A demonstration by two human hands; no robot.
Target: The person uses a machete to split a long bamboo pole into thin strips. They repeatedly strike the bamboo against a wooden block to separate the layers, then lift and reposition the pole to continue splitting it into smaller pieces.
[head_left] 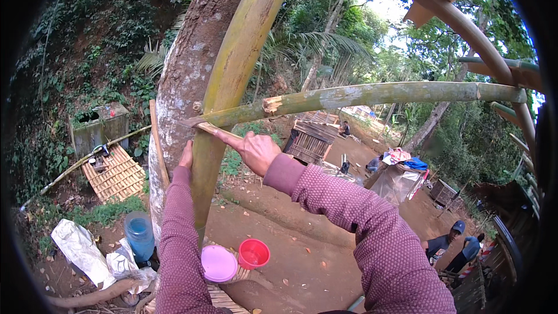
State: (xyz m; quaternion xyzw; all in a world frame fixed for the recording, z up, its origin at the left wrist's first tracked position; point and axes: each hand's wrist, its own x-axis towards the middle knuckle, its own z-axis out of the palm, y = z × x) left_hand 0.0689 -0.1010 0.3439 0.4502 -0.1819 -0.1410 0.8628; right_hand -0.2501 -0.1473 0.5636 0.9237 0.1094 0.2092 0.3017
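My right hand [257, 152] is closed round the wooden handle of a hammer [224, 134]. The hammer's head lies against the joint where a horizontal bamboo pole [349, 97] meets a thick, slanting bamboo post [232, 64]. Low on the post's left side, my left hand [186, 156] curls behind it, pressed to its edge; most of its fingers are hidden. Close behind the post rises a tree trunk [189, 70] with pale, blotchy bark. Splintered wood shows on the pole's upper side, a little right of the joint.
Below stand a purple-lidded tub [219, 263], a red bucket [254, 254] and a blue water jug [139, 236]. A curved bamboo frame [465, 20] arches at upper right. A person in a cap [457, 228] sits at lower right. A slatted bamboo platform [114, 172] lies at left.
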